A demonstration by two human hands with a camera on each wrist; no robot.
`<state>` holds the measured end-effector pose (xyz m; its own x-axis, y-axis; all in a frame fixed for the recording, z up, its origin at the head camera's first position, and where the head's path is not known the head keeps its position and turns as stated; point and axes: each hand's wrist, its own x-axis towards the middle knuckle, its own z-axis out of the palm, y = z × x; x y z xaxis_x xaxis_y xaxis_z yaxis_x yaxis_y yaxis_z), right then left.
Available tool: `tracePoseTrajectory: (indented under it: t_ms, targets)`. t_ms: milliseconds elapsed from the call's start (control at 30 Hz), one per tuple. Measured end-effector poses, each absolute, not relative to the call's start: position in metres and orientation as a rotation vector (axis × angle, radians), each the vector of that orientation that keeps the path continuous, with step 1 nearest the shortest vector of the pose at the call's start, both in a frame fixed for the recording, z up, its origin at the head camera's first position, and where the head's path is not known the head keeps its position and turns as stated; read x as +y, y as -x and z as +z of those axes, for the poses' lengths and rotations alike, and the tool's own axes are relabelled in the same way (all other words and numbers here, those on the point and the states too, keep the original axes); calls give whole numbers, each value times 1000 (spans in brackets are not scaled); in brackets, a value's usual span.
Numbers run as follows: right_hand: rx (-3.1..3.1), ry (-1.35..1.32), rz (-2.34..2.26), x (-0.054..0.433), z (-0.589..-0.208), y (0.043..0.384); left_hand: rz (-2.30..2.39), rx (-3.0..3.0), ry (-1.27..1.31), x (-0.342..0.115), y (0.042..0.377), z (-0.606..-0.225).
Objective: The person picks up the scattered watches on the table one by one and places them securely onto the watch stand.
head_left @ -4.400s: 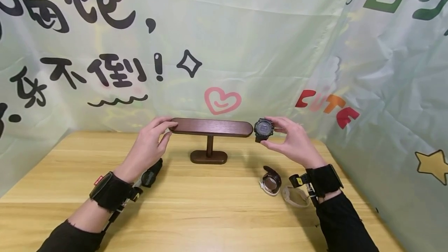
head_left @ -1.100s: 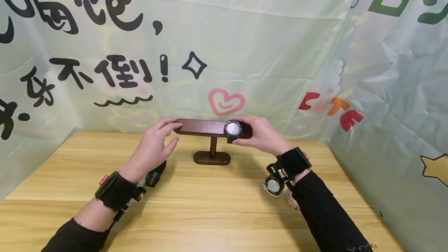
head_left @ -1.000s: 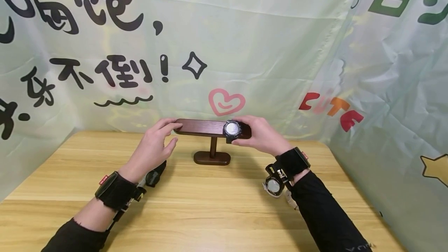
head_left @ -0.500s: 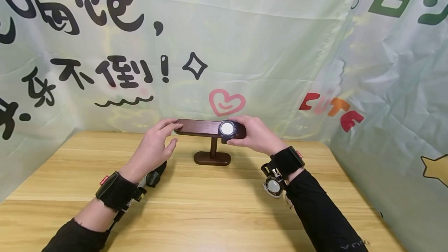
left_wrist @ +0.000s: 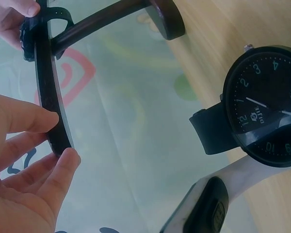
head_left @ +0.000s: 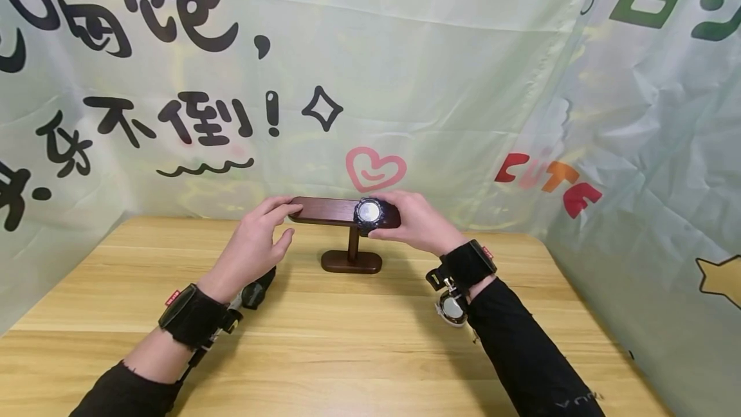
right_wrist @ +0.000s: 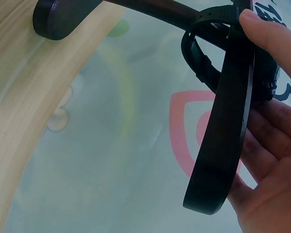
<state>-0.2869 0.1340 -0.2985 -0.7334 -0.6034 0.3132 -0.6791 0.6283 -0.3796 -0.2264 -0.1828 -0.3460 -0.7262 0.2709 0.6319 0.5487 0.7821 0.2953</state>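
A dark brown wooden watch stand [head_left: 324, 210] stands at the back of the table, its rounded bar raised on a short post. My left hand [head_left: 249, 243] holds the bar's left end with its fingertips. On the right part of the bar, my right hand [head_left: 419, 221] grips a black sports watch [head_left: 368, 210] between thumb and fingers. Its closed strap [right_wrist: 191, 48] loops round the bar, close to the post, in the right wrist view. The bar's right end [right_wrist: 208, 189] extends past the watch, beside my right palm.
A black watch [head_left: 255, 291] lies on the wooden table [head_left: 347, 346] beside my left wrist; its numbered dial [left_wrist: 264, 104] shows in the left wrist view. Another watch [head_left: 451, 309] with a pale dial sits partly under my right wrist. A printed cloth [head_left: 440, 82] hangs behind.
From right of the stand, my right hand has brought the black sports watch onto the bar and slid it leftward toward the post. My left hand stays at the bar's left end.
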Motion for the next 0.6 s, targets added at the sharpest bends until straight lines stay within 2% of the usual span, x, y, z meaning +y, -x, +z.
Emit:
tracePoseTrajectory:
  t_ms: [600]
  targets:
    - [-2703, -1052, 665, 143, -294, 275, -647, -2402, 605, -183, 227, -345]
